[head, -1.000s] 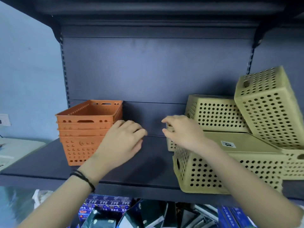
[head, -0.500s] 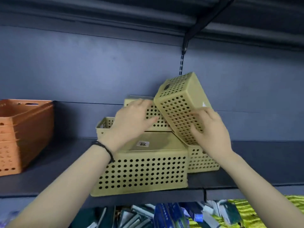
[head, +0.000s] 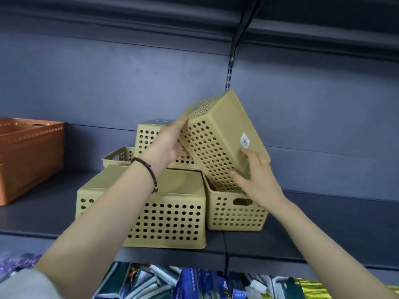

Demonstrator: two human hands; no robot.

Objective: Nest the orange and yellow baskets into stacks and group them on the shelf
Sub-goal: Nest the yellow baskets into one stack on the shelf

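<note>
Yellow baskets, perforated plastic, five counted on the shelf [head: 323,225]; none nested yet, as far as can be seen.

Item held: tilted yellow basket [head: 218,134], gripped between both hands and raised, its lower end touching or sitting inside the upright basket [head: 235,210] directly below the right hand. Long axis runs diagonally, from low on the right-hand side up and away toward the left hand. The solid base, bearing a small label [head: 245,140], is turned up and to the right; the open mouth is judged to face down and to the left, though it is hidden.

Left hand [head: 168,143]: fingers wrapped around the upper edge of the held basket, thumb against the perforated side. Right hand [head: 255,171]: fingers spread and pressed flat on the lower corner.

Under the left forearm: one overturned basket [head: 168,216], base up. Beyond the left hand: a second overturned basket [head: 149,134] resting on an upright one [head: 121,156].

Orange stack [head: 28,156]: well to the left of the left hand, already nested by appearance.

Remaining, by judgement: overturned baskets to be righted, all yellow ones nested, stacks grouped.
</note>
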